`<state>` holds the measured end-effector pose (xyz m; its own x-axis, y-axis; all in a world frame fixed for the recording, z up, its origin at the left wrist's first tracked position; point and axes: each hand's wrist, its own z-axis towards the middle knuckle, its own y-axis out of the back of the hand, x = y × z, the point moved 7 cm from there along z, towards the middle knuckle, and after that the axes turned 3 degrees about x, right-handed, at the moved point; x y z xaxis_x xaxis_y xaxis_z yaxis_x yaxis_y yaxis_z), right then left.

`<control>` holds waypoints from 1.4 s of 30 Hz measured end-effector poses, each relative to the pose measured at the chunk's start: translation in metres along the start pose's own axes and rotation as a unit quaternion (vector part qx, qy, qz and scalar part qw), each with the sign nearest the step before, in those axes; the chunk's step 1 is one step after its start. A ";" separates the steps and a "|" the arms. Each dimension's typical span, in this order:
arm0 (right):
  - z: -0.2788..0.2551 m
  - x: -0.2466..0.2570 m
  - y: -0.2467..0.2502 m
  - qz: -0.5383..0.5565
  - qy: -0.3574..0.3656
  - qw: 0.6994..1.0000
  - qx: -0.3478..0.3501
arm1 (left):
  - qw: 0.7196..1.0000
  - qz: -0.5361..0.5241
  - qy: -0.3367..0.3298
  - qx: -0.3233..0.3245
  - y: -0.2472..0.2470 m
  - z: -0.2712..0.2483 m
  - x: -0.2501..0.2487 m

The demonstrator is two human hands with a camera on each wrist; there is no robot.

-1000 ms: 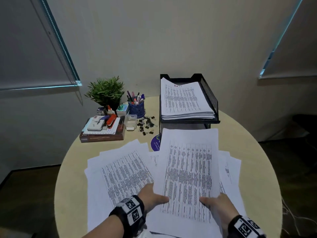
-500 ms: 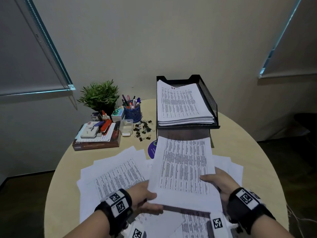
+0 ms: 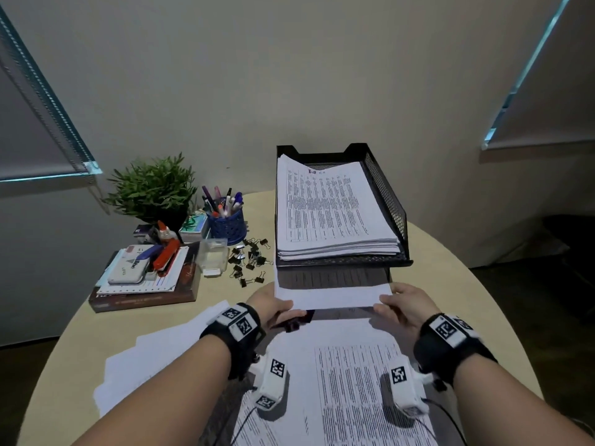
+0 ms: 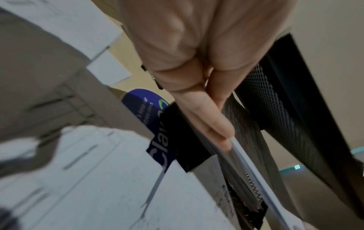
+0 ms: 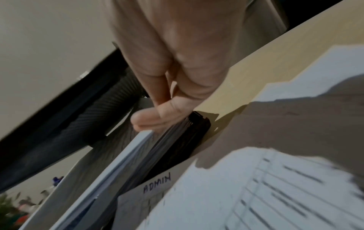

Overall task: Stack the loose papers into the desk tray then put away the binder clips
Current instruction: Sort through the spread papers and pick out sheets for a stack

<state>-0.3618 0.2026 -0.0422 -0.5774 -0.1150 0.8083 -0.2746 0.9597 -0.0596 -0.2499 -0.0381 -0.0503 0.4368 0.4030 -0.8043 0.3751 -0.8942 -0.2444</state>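
Both hands hold a thin stack of printed papers (image 3: 331, 296) by its near corners, its far end under the upper shelf of the black mesh desk tray (image 3: 388, 194). My left hand (image 3: 273, 305) pinches the left corner (image 4: 236, 144), my right hand (image 3: 402, 305) pinches the right corner (image 5: 143, 135). The upper shelf carries a thick paper pile (image 3: 328, 214). More loose papers (image 3: 351, 381) lie spread on the table under my forearms. Several black binder clips (image 3: 249, 260) are scattered left of the tray.
At the back left of the round wooden table (image 3: 476, 304) stand a plant (image 3: 151, 188), a blue pen cup (image 3: 227, 220), a small clear box (image 3: 212, 257) and a book pile with a stapler (image 3: 145, 278). A blue disc (image 4: 145, 107) lies beside the tray.
The held stack has moved forward from above the loose papers, tilted flat, and its far end has gone into the tray's lower level. Both hands followed it forward.
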 end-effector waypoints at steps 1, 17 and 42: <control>0.007 0.002 0.001 0.012 0.000 1.000 -0.015 | 0.999 0.024 -0.014 -0.017 0.001 0.008 -0.002; 0.032 0.012 0.012 -0.163 0.051 0.970 -0.171 | 0.864 0.397 -0.103 -0.291 0.032 0.020 -0.029; -0.133 -0.114 0.058 -0.575 -0.035 0.809 -0.120 | 0.697 0.711 -0.016 -0.094 0.008 -0.174 0.122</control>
<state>-0.2095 0.3056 -0.0604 -0.0916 -0.9726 0.2136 -0.5090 0.2301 0.8295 -0.0516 0.0383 -0.0564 0.4589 -0.8712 -0.1744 -0.3161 -0.3435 0.8843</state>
